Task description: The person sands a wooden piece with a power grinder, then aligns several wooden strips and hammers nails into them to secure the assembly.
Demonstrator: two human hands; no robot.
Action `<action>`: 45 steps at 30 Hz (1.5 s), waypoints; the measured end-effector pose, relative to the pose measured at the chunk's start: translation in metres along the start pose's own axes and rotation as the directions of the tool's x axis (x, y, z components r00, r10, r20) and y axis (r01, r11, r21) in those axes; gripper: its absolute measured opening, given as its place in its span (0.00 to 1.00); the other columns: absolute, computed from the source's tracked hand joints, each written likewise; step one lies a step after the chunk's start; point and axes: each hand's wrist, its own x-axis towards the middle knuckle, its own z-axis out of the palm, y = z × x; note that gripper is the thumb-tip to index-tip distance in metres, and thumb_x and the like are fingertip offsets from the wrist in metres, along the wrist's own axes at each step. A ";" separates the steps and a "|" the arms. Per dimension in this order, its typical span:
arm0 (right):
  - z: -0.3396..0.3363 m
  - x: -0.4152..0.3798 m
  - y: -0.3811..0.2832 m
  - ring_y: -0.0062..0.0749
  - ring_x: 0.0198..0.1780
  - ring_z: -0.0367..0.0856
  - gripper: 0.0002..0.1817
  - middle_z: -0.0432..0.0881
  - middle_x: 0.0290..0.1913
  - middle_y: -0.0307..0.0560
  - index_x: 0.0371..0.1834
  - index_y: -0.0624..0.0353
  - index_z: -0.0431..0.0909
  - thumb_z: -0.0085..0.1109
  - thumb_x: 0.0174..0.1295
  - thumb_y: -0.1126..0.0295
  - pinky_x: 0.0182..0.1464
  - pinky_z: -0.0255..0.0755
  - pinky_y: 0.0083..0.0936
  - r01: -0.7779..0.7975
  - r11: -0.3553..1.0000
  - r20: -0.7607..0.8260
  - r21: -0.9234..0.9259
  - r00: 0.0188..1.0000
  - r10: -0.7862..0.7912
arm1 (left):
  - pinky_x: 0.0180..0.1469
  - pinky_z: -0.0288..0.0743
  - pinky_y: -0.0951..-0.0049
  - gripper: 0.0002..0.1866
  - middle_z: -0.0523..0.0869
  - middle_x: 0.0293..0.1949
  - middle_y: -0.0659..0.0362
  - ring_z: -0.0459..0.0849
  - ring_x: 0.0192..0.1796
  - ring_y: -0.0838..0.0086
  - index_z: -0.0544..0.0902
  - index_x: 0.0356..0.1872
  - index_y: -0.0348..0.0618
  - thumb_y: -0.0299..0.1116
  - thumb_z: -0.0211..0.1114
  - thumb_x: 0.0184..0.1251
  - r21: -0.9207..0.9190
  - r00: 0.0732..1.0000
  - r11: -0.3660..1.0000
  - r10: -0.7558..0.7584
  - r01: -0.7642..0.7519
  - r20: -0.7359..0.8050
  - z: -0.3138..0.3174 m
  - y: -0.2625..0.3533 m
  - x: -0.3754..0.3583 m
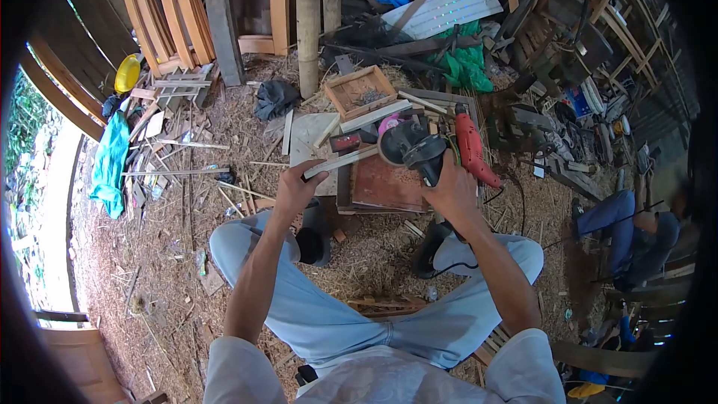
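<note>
- L hand (299, 185): fingers closed round nr end of wood strip (345, 161).
- R hand (451, 187): wrapped round body of blk angle grinder (420, 153).
- Strip loc: raised btwn hands, far end at grinder disc (386, 144); touching or just beside, can't tell.
- Reddish board (389, 185) below grinder.
- Red drill (470, 142) just R of grinder, nr R hand.
- Wood tray (345, 108) w/ small grey bits, beyond strip.

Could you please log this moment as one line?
left hand: holding wooden strip; right hand: gripping angle grinder; strip's far end: at grinder's disc, contact unclear; red drill: beside grinder
</note>
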 end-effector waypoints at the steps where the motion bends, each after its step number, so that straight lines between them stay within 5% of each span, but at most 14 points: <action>1: 0.001 -0.003 -0.005 0.58 0.39 0.81 0.48 0.79 0.38 0.64 0.59 0.71 0.59 0.75 0.40 0.53 0.40 0.75 0.45 0.019 0.999 0.019 0.041 1.000 -0.020 | 0.44 0.77 0.70 0.16 0.87 0.37 0.47 0.87 0.40 0.65 0.84 0.46 0.42 0.33 0.70 0.57 -0.003 1.000 1.000 0.001 -0.001 -0.008 0.000 0.001 0.000; 9: -0.001 -0.014 -0.045 0.62 0.39 0.80 0.39 0.80 0.36 0.67 0.53 0.71 0.62 0.72 0.41 0.61 0.41 0.74 0.48 0.092 0.984 0.069 0.154 0.992 -0.104 | 0.43 0.78 0.69 0.16 0.86 0.38 0.47 0.87 0.42 0.62 0.84 0.45 0.41 0.31 0.71 0.55 0.001 0.999 0.999 0.032 -0.032 -0.036 0.001 0.007 0.000; 11: 0.002 -0.013 -0.044 0.59 0.40 0.81 0.43 0.78 0.41 0.66 0.57 0.71 0.60 0.74 0.43 0.60 0.41 0.76 0.44 0.117 0.985 0.042 0.127 0.992 -0.123 | 0.43 0.78 0.69 0.16 0.86 0.38 0.46 0.87 0.42 0.62 0.84 0.45 0.40 0.31 0.71 0.55 0.023 0.995 0.996 0.090 -0.089 -0.041 0.002 0.002 0.000; 21: 0.006 0.009 0.000 0.56 0.37 0.82 0.41 0.81 0.37 0.61 0.55 0.66 0.62 0.75 0.40 0.60 0.38 0.76 0.46 -0.048 0.999 -0.008 -0.005 0.999 0.048 | 0.44 0.76 0.71 0.16 0.87 0.39 0.48 0.86 0.42 0.68 0.84 0.47 0.43 0.33 0.70 0.57 0.010 1.000 1.000 0.012 -0.012 0.017 0.001 -0.002 0.001; 23: 0.002 0.013 0.009 0.56 0.37 0.82 0.41 0.81 0.36 0.61 0.55 0.67 0.62 0.74 0.40 0.60 0.37 0.76 0.46 -0.039 0.999 0.009 -0.003 0.999 0.039 | 0.43 0.78 0.69 0.15 0.86 0.37 0.45 0.87 0.41 0.61 0.84 0.45 0.41 0.31 0.70 0.55 -0.001 0.999 0.999 0.039 -0.039 -0.003 0.001 -0.002 0.001; 34: 0.001 -0.019 -0.034 0.59 0.38 0.82 0.42 0.81 0.34 0.62 0.58 0.70 0.60 0.72 0.44 0.58 0.40 0.75 0.47 0.071 0.993 0.011 0.094 0.997 -0.073 | 0.44 0.78 0.69 0.15 0.87 0.39 0.47 0.87 0.43 0.61 0.84 0.45 0.41 0.29 0.70 0.54 0.010 0.995 0.995 0.099 -0.099 -0.011 0.003 0.008 0.004; 37: 0.006 -0.015 -0.037 0.58 0.40 0.81 0.50 0.79 0.39 0.68 0.62 0.76 0.56 0.72 0.43 0.55 0.42 0.74 0.46 0.089 0.989 0.071 0.122 0.993 -0.098 | 0.45 0.78 0.69 0.15 0.87 0.39 0.47 0.87 0.44 0.61 0.84 0.45 0.41 0.29 0.70 0.54 0.023 0.994 0.994 0.109 -0.108 -0.025 0.004 0.004 0.004; 39: 0.005 -0.011 -0.032 0.59 0.39 0.81 0.41 0.80 0.36 0.63 0.58 0.69 0.60 0.71 0.46 0.59 0.40 0.75 0.46 0.037 0.993 0.025 0.109 0.999 -0.040 | 0.45 0.78 0.69 0.15 0.87 0.39 0.47 0.86 0.44 0.61 0.84 0.45 0.41 0.29 0.70 0.54 0.016 0.995 0.995 0.096 -0.095 -0.031 0.004 0.001 0.003; 45: 0.002 0.013 0.006 0.58 0.42 0.80 0.40 0.79 0.39 0.64 0.57 0.67 0.60 0.70 0.41 0.64 0.42 0.74 0.47 -0.096 0.995 0.019 0.020 0.995 0.095 | 0.47 0.77 0.68 0.16 0.86 0.42 0.46 0.85 0.47 0.60 0.84 0.45 0.41 0.28 0.71 0.53 -0.014 0.999 0.999 0.036 -0.036 0.033 0.000 0.001 0.005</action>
